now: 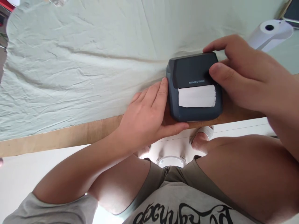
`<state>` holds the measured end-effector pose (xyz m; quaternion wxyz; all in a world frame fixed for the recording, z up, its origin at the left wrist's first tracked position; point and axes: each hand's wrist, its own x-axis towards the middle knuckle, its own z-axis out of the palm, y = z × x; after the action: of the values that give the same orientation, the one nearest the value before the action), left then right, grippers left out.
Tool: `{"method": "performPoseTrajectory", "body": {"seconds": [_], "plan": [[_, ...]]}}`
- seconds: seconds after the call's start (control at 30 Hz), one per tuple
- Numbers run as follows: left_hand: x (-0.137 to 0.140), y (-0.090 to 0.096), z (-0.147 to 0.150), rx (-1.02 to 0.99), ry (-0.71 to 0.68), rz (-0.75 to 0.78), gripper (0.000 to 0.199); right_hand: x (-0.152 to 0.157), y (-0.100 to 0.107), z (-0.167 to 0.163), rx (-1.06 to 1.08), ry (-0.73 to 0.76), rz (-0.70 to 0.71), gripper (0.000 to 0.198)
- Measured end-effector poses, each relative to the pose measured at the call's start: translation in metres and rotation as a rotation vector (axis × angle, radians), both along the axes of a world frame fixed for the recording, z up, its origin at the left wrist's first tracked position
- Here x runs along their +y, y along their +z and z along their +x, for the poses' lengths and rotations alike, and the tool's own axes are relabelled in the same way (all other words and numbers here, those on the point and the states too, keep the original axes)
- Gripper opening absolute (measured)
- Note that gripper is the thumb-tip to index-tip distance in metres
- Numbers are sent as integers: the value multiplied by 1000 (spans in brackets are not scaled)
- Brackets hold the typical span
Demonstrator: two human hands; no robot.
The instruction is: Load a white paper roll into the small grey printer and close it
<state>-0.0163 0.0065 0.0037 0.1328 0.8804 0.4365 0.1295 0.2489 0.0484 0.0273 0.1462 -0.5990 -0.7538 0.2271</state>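
Note:
A dark blue label printer [173,99] with a black lid [193,70] marked NIIMBOT sits at the table's near edge. A short white strip of paper [196,96], ragged at its right end, lies across its front part. My right hand [245,71] grips the printer's back right corner, thumb on the lid and index finger at the back edge. Stretched out along the left side, my left hand [149,112] touches the printer with its fingertips. Its thumb points right, just in front of the printer's near edge.
A pale green cloth [93,62] with wrinkles covers most of the table, leaving a wooden edge [70,138] bare. At the back right lies a white rounded device [269,34] with a dark hole, near a dark object [291,14]. My legs are below the edge.

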Motion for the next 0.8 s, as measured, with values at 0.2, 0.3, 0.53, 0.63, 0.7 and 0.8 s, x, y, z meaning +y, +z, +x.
{"method": "performPoseTrajectory", "body": {"seconds": [0.2, 0.3, 0.53, 0.63, 0.7, 0.8], "plan": [[-3, 8, 8, 10, 90, -31, 106, 8, -7, 4, -50, 125, 25, 108], [-4, 11, 11, -9, 111, -34, 104, 9, -9, 7, -40, 192, 9, 107], [-1, 19, 15, -2, 139, -63, 100, 9, -10, 10, 41, 276, 23, 106], [0, 21, 16, -9, 136, -72, 99, 10, -10, 11, 64, 279, 31, 108], [1, 19, 16, -14, 137, -53, 99, 10, -10, 13, 56, 288, 25, 109], [0, 16, 15, -43, 120, -40, 98, 9, -11, 13, 50, 260, 6, 110]]}}
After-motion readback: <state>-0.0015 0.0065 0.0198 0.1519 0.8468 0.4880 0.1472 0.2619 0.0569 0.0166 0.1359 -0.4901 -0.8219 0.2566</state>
